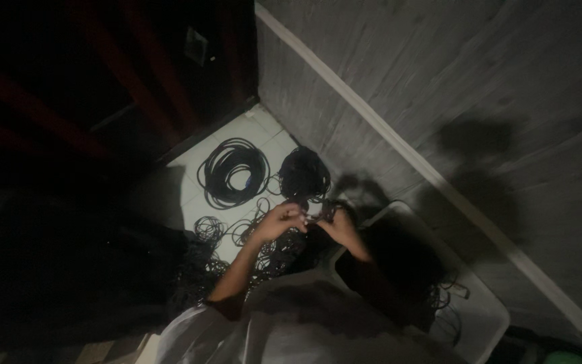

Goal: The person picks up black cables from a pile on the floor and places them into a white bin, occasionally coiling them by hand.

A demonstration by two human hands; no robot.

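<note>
Grey wall (479,87) fills the right side, with a pale strip (399,145) slanting across it. White floor tiles (254,131) show in the corner below. A pale bin (486,317) at the lower right holds dark cables. On the tiles lie a large cable coil (232,172), a dense black bundle (304,174) just beside it, and smaller coils (209,229) nearer the person. The left hand (279,221) and right hand (339,226) meet above the floor, both grips closed on a thin black cable (316,217) held between them; the finger detail is too dim to tell.
</note>
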